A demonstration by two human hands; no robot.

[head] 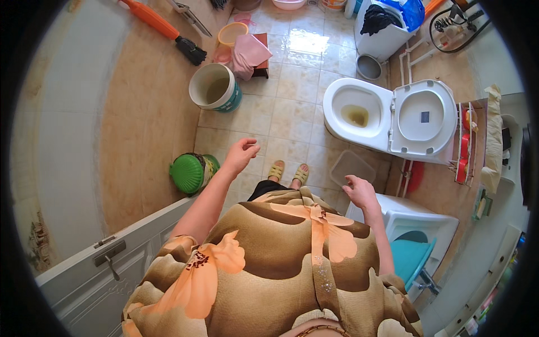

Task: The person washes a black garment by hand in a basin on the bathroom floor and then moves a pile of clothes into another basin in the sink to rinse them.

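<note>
My left hand [241, 156] hangs in the air over the tiled floor with nothing in it, its fingers curled loosely apart. My right hand [359, 190] is also empty, held just above a translucent plastic tray or lid [353, 165] on the floor. Beyond the right hand stands a white toilet [332, 124] with its seat and lid raised and yellowish water in the bowl. A large white and teal bucket [231, 99] holding murky water stands by the wall past my left hand. A green shell-lidded bin [186, 173] is left of that hand.
A pink cloth [248, 54] covers part of a small stool [262, 69]. A grey bucket [369, 67] stands beside a white washing machine [370, 42]. The sink [438, 223] with a teal basin [406, 255] is at right. An open white door [139, 248] is at left; an orange-handled brush [156, 21] leans nearby.
</note>
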